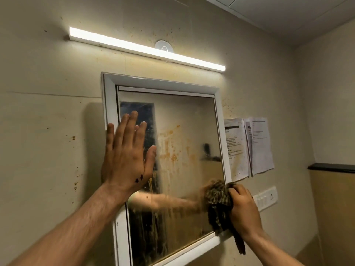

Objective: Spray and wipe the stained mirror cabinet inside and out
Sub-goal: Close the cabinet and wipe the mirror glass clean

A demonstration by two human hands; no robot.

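A beige wall [48,116] speckled with brown spots carries a lit tube light [146,48] with a round white fitting [164,47] just behind it. Below the light hangs the mirror cabinet [159,81], white-framed and set in the middle of the wall. Its mirrored door [190,116] lies closed in the frame, so the inside is hidden. The glass is hazy, with orange-brown stains [171,150] and drip streaks running down its middle and lower part. To the right of the cabinet, printed papers [249,146] are stuck to the wall, a white switch plate [266,198] sits below them, and a dark ledge [332,167] runs along the adjoining wall. The left hand [126,156] lies flat against the left edge of the glass and frame, fingers straight and slightly spread, holding nothing. The right hand [244,210] has its fingers curled round a bunched checked cloth [219,202], pressing it to the lower right corner of the glass. A tail of the cloth hangs down past the bottom frame.
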